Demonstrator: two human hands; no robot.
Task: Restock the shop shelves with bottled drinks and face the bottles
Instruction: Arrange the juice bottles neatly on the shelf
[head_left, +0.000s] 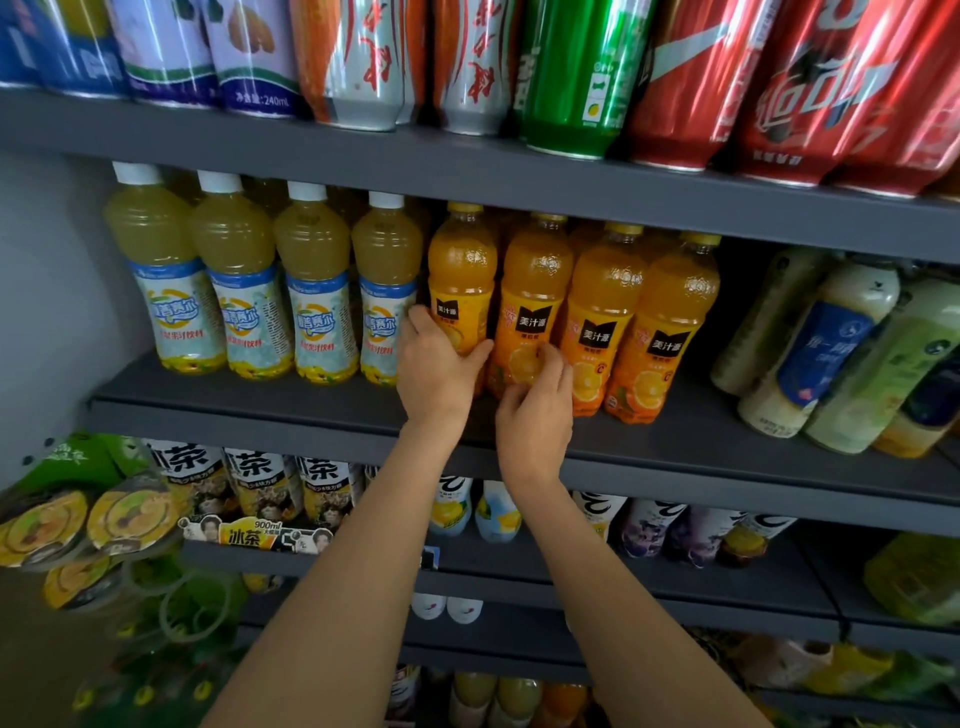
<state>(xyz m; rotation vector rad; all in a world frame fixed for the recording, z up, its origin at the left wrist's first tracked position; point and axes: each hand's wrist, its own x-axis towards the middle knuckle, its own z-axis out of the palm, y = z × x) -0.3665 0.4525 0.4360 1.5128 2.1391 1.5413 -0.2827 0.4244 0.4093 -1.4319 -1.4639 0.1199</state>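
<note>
1. Four orange juice bottles (571, 317) stand upright in a row on the dark grey shelf (260, 400), yellow caps up, black labels facing out.
2. Four pale yellow juice bottles (260, 280), white-capped, stand upright just left of them.

- Middle shelf (249, 410): I see a bare strip of deck in front of the bottle row, wide enough for my hands to work along.
- Orange juice bottles (597, 312) packed touching, flush against the yellow juice bottles (260, 291); no gap to slip fingers between.
- Shelf above (519, 182) sits just over the caps; almost no vertical clearance.
- Open slot right of the last orange bottle, before the leaning pale bottles (831, 348), which tilt left into that gap.
- My left hand (436, 369) and right hand (535, 410) crowd the front of the two leftmost orange bottles.
- Hanging snack packs (78, 525) clutter the lower left.
</note>
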